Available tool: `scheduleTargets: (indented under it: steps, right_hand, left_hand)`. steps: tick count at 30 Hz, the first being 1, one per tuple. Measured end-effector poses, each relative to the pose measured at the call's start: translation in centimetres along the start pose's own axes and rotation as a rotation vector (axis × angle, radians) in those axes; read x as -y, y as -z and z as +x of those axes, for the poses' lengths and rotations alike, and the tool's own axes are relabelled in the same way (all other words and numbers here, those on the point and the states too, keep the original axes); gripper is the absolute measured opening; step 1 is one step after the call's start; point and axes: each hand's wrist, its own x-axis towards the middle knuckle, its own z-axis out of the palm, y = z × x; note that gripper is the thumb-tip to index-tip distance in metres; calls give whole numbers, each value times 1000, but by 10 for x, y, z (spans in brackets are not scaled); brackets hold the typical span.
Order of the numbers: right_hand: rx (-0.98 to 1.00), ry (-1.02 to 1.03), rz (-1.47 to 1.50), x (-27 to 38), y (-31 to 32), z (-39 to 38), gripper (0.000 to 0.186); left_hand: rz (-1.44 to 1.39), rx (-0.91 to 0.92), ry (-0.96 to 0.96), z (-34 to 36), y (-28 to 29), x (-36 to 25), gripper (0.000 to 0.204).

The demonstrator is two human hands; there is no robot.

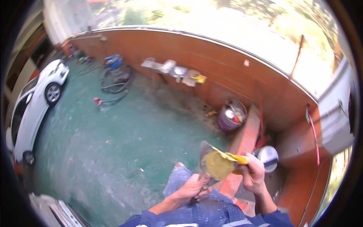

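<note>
In front of my body, my right hand (254, 174) is closed around the yellow handle of a putty knife (239, 160). A thick layer of yellow putty (220, 165) covers the blade area to its left. My left hand (193, 187) has its fingers closed just below, around the lower end of a grey-bladed scraper (205, 153); the handle is mostly hidden in the hand. The grey blade stands up against the putty's left side, and the two tools overlap there. Slight blur hides where one blade ends and the other begins.
An orange ledge (245, 136) runs beside me on the right, with a lidded can (267, 158) past it. A full waste bin (227, 123) stands by the wall. A bench (162, 67) holds supplies. A vacuum hose (117, 85) lies on the green floor; a white car (38, 100) stands left.
</note>
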Motion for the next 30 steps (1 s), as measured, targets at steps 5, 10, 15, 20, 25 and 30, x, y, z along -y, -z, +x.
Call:
scheduleTargets:
  steps: [5,10,15,20,25,30]
  right_hand:
    - [105,14,119,-60,18,57,34]
    - [370,-434,408,-72,-4,172,32]
    - [608,-370,402,-86,-27,260,32]
    - [818,-352,465,-129,-34,332,31]
    - [1013,-356,578,-176,-36,399,31]
    - [1179,-339,670,-189,-47,438,32]
  left_hand:
    - [150,52,-253,7,15,-103,61]
    - [-3,-34,-377,52,38,-103,54]
    - [-84,-144,-501,71,52,-130,55]
    - [-134,-276,-582,111,52,-152,57]
    - [-169,-375,-671,160,37,-183,58]
    - [-237,-473,-759,192,23,-200,60]
